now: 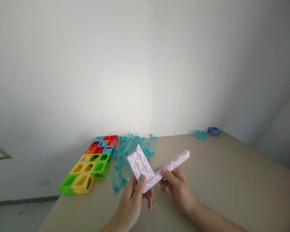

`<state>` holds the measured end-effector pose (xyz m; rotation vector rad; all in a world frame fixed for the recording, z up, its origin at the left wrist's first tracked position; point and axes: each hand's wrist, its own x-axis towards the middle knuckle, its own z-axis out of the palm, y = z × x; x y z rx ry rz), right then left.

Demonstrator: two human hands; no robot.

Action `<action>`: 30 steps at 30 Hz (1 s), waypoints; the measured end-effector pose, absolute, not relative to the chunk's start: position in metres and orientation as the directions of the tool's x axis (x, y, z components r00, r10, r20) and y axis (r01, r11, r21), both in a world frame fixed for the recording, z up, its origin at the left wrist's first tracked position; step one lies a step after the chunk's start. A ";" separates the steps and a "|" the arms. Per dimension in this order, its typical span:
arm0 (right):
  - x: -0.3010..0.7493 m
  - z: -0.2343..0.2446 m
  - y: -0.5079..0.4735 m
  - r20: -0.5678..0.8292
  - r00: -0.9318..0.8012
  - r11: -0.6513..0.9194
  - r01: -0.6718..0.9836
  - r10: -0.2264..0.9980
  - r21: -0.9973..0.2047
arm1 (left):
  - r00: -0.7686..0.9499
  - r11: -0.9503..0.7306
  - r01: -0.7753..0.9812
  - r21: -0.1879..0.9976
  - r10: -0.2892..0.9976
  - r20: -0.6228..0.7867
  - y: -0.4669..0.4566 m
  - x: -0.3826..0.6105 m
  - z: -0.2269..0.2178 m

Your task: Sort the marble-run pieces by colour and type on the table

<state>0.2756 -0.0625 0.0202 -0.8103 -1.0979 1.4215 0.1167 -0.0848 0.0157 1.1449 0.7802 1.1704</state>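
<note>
Clamps thumb and fingers of left hand [132, 200] on folded block [139, 162], of right hand [180, 190] on straight tail [177, 161], of lilac-and-white snake puzzle [146, 172]; holds it above tabletop [227, 183], before teal panels [132, 145]. Seems mid-reshaping; likely calls for steadying block, turning tail.

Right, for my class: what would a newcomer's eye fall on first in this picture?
Probably the bright grid of red, orange, yellow, green and blue open cubes on the left of the table. Next comes the purple-and-white strip, held near the centre in the fingers of the left hand and right hand. See-through teal pieces lie clustered beside the cubes.
</note>
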 end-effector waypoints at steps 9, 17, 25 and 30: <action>0.276 0.019 -0.065 0.049 -0.299 -0.097 -0.456 0.953 -0.885 | 0.262 0.033 -0.249 0.968 0.964 0.035 -0.085 0.115 0.025; 0.272 0.021 -0.068 0.075 -0.393 -0.110 -0.429 0.916 -0.897 | 0.160 -0.166 0.047 0.985 0.975 0.157 -0.085 0.105 0.036; 0.267 0.025 -0.076 0.125 -0.308 0.029 -0.297 0.943 -0.954 | 0.058 -0.154 0.171 0.973 0.988 0.146 -0.087 0.107 0.028; 0.267 0.025 -0.082 0.157 -0.268 0.093 -0.237 0.950 -0.967 | 0.012 -0.138 0.196 0.971 0.990 0.139 -0.088 0.109 0.026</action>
